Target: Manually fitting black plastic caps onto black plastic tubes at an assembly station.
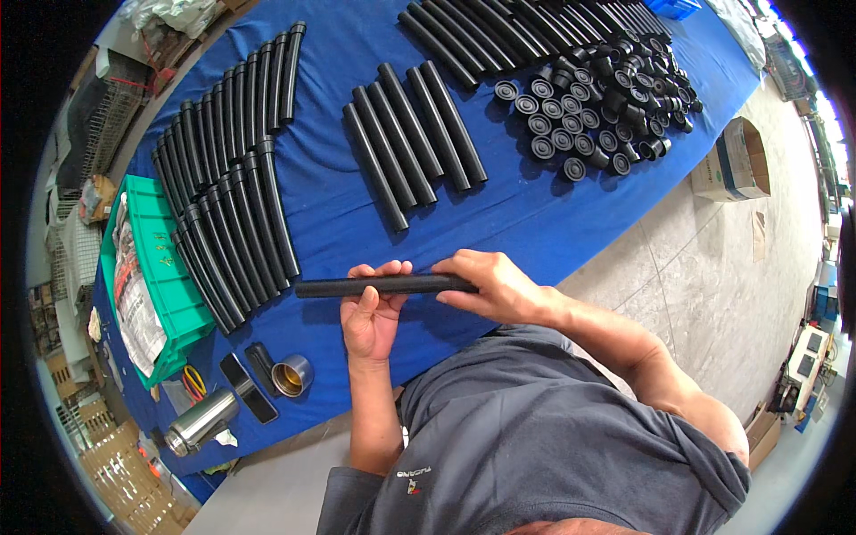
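Observation:
A straight black tube [392, 285] lies level across both my hands, above the near edge of the blue table. My left hand [373, 321] grips it near its middle, with the thumb in front and the fingers behind. Around its right end closes my right hand [495, 285], hiding that end. Beyond my hands several loose black tubes [392, 147] lie side by side on the cloth. Many round black end caps [553, 116] are heaped to their right, several of them standing in rows.
Capped tubes [236, 125] lie in stacked rows at the left, and more tubes [481, 36] at the back. A green crate [174, 267], a steel flask [203, 423], a phone [249, 387] and a metal cup [292, 375] stand near-left. A cardboard box [733, 165] sits on the floor at right.

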The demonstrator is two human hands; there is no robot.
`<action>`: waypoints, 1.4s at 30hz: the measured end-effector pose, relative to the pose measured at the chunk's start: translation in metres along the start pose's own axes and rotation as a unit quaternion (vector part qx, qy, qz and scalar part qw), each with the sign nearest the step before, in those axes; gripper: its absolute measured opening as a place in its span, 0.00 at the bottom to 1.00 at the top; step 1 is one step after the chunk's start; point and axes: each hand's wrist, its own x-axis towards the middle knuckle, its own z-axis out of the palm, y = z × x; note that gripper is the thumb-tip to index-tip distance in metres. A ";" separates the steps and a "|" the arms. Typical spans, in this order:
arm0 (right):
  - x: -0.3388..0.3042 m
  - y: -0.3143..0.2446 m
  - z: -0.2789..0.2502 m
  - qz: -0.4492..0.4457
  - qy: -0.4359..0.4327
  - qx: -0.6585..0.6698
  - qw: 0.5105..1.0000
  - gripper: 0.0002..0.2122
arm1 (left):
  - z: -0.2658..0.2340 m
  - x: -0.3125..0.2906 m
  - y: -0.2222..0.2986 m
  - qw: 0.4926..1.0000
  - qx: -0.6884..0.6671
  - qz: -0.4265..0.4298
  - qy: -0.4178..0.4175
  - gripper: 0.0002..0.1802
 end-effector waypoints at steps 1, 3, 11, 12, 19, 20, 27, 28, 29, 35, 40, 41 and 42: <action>0.000 -0.002 0.001 0.000 -0.001 0.000 1.000 0.16 | -0.002 0.000 0.001 1.000 -0.010 0.004 -0.008 0.15; 0.000 -0.006 0.001 -0.007 0.002 0.013 1.000 0.17 | -0.008 0.000 0.001 1.000 -0.019 0.008 -0.015 0.14; 0.002 -0.006 0.002 -0.001 -0.003 -0.013 1.000 0.16 | -0.006 -0.001 -0.001 1.000 -0.019 0.008 -0.001 0.15; 0.000 -0.005 0.005 -0.034 0.021 -0.044 0.998 0.16 | -0.003 -0.001 0.000 1.000 -0.019 0.009 0.000 0.15; 0.005 -0.023 -0.015 0.171 -0.105 0.129 0.971 0.17 | -0.012 -0.004 -0.002 0.999 0.004 0.010 -0.039 0.17; 0.008 -0.023 -0.019 0.261 -0.147 0.164 0.940 0.18 | -0.011 -0.004 -0.002 0.999 0.017 0.008 -0.039 0.18; 0.003 -0.009 -0.003 -0.002 0.011 0.027 1.000 0.19 | -0.013 -0.001 0.000 0.999 -0.017 0.010 -0.030 0.18; 0.004 -0.009 -0.006 0.054 -0.018 0.074 0.996 0.17 | -0.013 -0.001 0.000 0.999 -0.022 0.011 -0.039 0.18; 0.006 -0.011 -0.008 0.053 -0.018 0.074 0.996 0.17 | -0.014 -0.001 0.001 0.998 -0.027 0.012 -0.048 0.18; 0.000 -0.011 -0.004 0.009 0.054 0.015 0.998 0.17 | -0.008 -0.002 0.000 0.999 -0.037 -0.011 -0.012 0.17; 0.000 -0.010 -0.010 0.103 -0.016 0.076 0.992 0.17 | -0.013 -0.003 -0.001 0.999 -0.015 0.004 -0.048 0.18; -0.001 -0.008 -0.009 0.121 -0.033 0.066 0.990 0.18 | -0.012 -0.003 -0.001 0.999 -0.003 0.003 -0.039 0.18; -0.003 -0.005 -0.004 0.122 -0.033 0.066 0.990 0.18 | -0.011 -0.002 -0.001 0.999 -0.003 0.002 -0.039 0.18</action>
